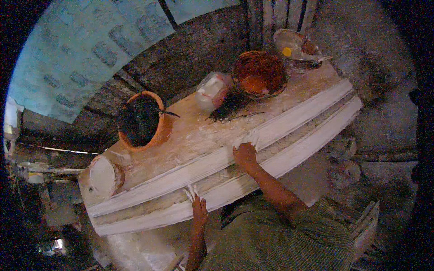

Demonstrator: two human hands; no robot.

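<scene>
A long white plaster moulding [289, 126] with ridges and a groove lies across a wooden workbench [190, 131]. My right hand [244, 153] presses on the moulding's upper ridge near its middle, fingers coated in white plaster. My left hand [198, 205] rests on the moulding's near edge further left, its fingertips also white and spread against the surface. Neither hand holds a tool that I can see.
On the bench stand an orange bucket [142, 119] with dark contents, a round orange basin [260, 72], a bundle of dark fibres [230, 106], a plastic-wrapped lump [211, 90] and a white disc [103, 176]. A dish [296, 45] sits at the far end. Blue sheeting [77, 49] hangs behind.
</scene>
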